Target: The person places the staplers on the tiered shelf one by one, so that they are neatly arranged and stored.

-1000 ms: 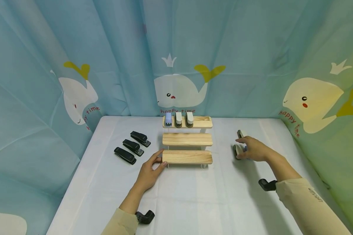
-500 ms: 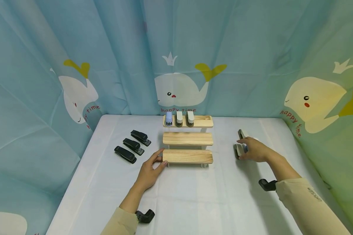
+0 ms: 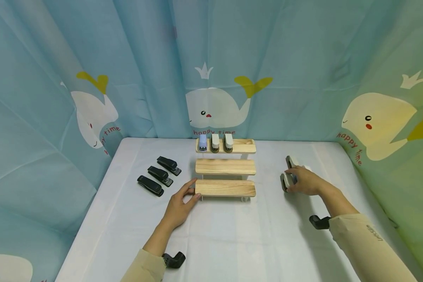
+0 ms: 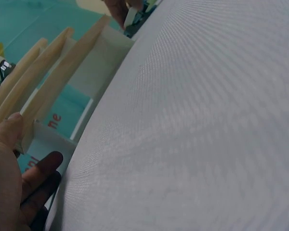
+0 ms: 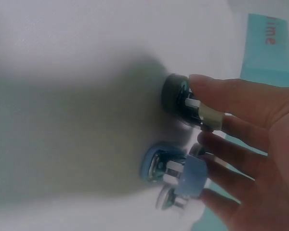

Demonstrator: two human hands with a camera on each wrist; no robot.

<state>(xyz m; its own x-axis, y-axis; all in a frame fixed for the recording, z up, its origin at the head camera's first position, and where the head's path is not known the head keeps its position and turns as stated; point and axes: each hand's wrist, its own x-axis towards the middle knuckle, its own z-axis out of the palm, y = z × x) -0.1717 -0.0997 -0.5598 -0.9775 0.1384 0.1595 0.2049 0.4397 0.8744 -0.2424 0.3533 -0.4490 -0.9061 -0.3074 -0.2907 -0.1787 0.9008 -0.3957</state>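
At the left end of a three-tier wooden stand, my left hand holds the lowest shelf, thumb at its front corner and fingers toward the rear. The left wrist view has the thumb on the shelf's edge. Right of the stand, my right hand pinches a white stapler with a dark base between thumb and index finger, low over the table. Under the other fingers is a blue stapler, with another pale stapler beside it. Farther back lies a white stapler, partly hidden.
On the top shelf stand a blue stapler and two white staplers. Several black staplers, including a front one, lie left of the stand on the white table. A whale-print curtain surrounds the back and sides.
My right hand's fingers have closed in slightly around the white stapler, which stays in nearly the same place. My left hand has stayed at the stand; the head view has shifted slightly.
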